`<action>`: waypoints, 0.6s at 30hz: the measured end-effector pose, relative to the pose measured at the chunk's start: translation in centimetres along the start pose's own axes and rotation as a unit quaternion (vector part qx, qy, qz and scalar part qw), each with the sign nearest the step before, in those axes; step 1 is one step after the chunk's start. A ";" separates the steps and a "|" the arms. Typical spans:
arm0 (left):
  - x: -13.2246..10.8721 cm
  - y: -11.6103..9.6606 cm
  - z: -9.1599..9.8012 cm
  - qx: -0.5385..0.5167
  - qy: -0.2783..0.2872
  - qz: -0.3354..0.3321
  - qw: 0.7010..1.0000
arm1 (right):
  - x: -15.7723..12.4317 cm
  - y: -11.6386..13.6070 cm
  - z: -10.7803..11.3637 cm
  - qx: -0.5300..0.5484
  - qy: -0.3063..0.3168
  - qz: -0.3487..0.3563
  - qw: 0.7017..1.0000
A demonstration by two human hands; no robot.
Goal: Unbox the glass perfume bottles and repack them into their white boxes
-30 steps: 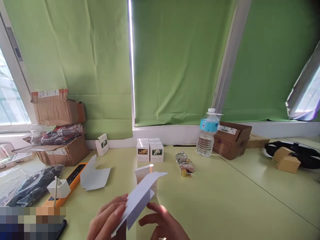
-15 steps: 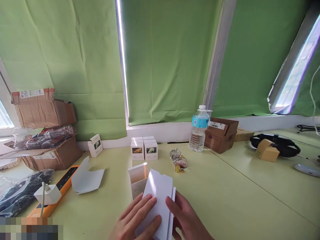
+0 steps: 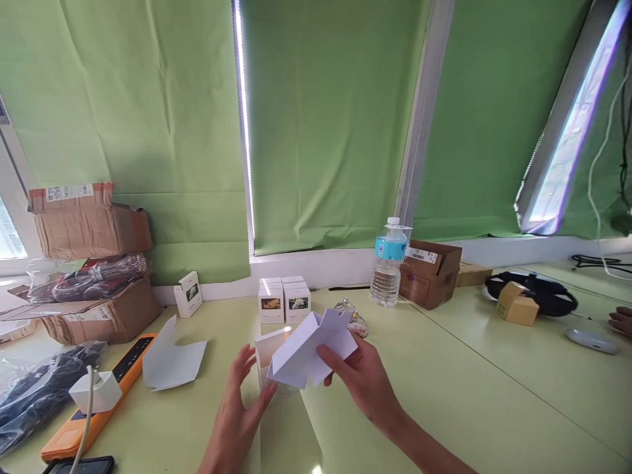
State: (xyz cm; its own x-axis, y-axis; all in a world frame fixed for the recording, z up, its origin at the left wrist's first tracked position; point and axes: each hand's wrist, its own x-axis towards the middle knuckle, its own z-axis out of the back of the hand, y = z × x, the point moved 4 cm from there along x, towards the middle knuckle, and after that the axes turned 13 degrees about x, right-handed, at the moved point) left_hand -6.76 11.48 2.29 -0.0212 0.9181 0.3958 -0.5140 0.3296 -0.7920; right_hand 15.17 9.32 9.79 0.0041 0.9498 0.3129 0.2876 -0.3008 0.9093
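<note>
My right hand pinches a folded white cardboard insert, tilted above the table, thumb on top. Behind and left of it stands an open white box, partly hidden by the insert. My left hand is beside that box with fingers and thumb apart; whether it touches the box I cannot tell. Just beyond are small white boxes with flower pictures, grouped together. Shiny patterned trinkets lie behind the insert, partly covered by it.
A bent white card lies left, near an orange power strip and a small white box. Farther back stand a water bottle and a cardboard box. Another person's hand shows at the right edge.
The white insert has gone from upright between both hands to tilted and turned in my right hand. My left hand has let go of it and moved left toward the open box.
</note>
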 end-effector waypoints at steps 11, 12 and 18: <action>0.3 -0.1 -0.6 -0.091 0.142 -0.017 0.986 | 4.9 -0.3 -3.0 -0.059 0.083 0.056 0.993; 0.3 -0.2 -0.5 -0.085 0.146 -0.022 0.985 | 4.9 -0.4 -3.0 -0.076 0.090 0.057 0.991; -0.1 0.4 -0.2 -0.019 0.118 -0.033 0.992 | 4.3 0.1 -2.8 -0.192 0.121 0.059 0.972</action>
State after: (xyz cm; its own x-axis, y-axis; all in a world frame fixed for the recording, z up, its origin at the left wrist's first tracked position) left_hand -6.79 11.55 1.86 0.2155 0.9186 0.3312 -0.4749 0.3950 -0.7864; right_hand 12.52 13.13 11.99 -0.2227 0.8729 0.4340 -0.0801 -0.4601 0.8843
